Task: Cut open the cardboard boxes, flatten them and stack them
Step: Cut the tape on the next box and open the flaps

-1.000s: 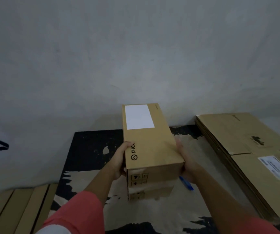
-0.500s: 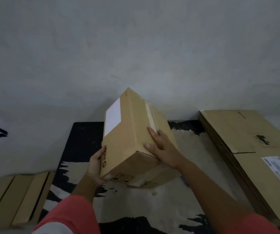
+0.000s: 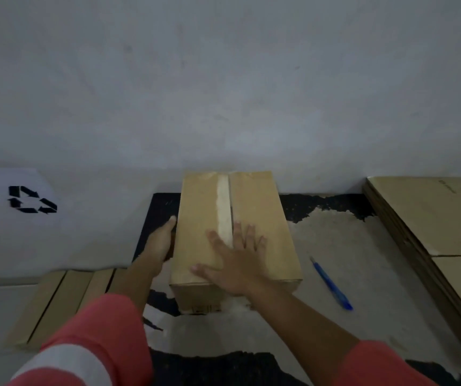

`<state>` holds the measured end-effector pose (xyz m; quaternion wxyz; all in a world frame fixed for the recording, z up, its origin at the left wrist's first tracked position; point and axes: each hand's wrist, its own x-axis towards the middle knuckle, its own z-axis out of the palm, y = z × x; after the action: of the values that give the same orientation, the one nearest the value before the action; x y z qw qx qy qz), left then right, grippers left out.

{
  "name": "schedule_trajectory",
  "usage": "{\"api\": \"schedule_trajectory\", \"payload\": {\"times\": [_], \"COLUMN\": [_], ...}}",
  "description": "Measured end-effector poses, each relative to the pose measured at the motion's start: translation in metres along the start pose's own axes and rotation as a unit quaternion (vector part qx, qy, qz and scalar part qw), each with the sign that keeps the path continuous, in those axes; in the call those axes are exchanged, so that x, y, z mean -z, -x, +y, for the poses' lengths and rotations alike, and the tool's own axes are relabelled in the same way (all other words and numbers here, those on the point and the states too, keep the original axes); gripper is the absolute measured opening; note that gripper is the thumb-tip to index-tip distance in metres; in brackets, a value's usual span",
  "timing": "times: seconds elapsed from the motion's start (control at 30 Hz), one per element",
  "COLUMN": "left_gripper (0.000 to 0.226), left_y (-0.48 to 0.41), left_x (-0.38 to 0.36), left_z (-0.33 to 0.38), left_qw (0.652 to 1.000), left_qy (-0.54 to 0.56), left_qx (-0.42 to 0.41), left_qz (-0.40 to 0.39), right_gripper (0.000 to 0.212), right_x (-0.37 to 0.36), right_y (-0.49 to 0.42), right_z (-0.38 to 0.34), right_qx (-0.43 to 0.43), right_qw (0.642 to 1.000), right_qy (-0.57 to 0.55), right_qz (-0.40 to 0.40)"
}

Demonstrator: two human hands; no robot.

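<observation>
A closed brown cardboard box (image 3: 262, 218) lies lengthwise on the worn black mat (image 3: 335, 246), its taped centre seam facing up. My right hand (image 3: 234, 260) rests flat on the box's top, fingers spread across the tape. My left hand (image 3: 159, 243) lies against the box's left side with straight fingers. A blue box cutter (image 3: 330, 284) lies on the mat to the right of the box, apart from both hands. A stack of flattened boxes (image 3: 432, 218) sits at the right.
A grey wall rises just behind the box. At the left lies a white sheet with a black recycling symbol (image 3: 30, 200). Several more cardboard boxes (image 3: 56, 305) lie at the lower left beside the mat.
The box was rolled over: its white label side turned away to the left and the taped seam now faces up. My right hand moved from its right side onto the top. The cutter is uncovered.
</observation>
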<state>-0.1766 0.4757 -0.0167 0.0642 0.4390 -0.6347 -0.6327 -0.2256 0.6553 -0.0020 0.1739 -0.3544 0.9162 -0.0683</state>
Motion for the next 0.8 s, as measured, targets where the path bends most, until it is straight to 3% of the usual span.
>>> {"api": "schedule_trajectory", "payload": {"times": [0.07,0.17,0.23,0.3,0.37,0.53,0.67,0.8], "left_gripper": [0.073,0.071,0.066,0.069,0.077,0.082,0.083,0.083], "left_y": [-0.006,-0.002,0.002,0.007,0.007,0.004,0.009,0.016], "left_x": [-0.010,-0.040,-0.064,-0.082,-0.090,-0.094,-0.100,-0.108], "left_z": [0.020,0.040,0.042,0.041,0.037,0.030,0.027,0.024], "left_qw": [0.982,0.894,0.816,0.773,0.761,0.752,0.756,0.753], "left_qy": [-0.135,-0.347,-0.492,-0.571,-0.601,-0.616,-0.613,-0.621], "left_qx": [-0.120,-0.280,-0.302,-0.275,-0.243,-0.237,-0.228,-0.215], "left_qz": [0.052,0.044,0.005,-0.029,-0.025,0.011,0.015,0.021], "right_gripper": [0.089,0.078,0.058,0.040,0.029,0.030,0.047,0.042], "right_x": [0.004,0.017,0.025,0.033,0.042,0.036,-0.016,-0.053], "right_y": [0.001,0.002,-0.001,-0.005,-0.006,-0.004,0.000,0.004], "right_z": [0.008,0.028,0.047,0.065,0.084,0.152,0.220,0.239], "right_qx": [0.016,0.057,0.081,0.094,0.070,-0.112,-0.270,-0.346], "right_qw": [1.000,0.997,0.992,0.973,0.947,0.895,0.901,0.926], "right_qy": [0.002,0.028,-0.042,-0.186,-0.288,-0.352,-0.298,-0.148], "right_qz": [-0.002,0.050,0.090,0.103,0.122,0.252,0.162,0.023]}}
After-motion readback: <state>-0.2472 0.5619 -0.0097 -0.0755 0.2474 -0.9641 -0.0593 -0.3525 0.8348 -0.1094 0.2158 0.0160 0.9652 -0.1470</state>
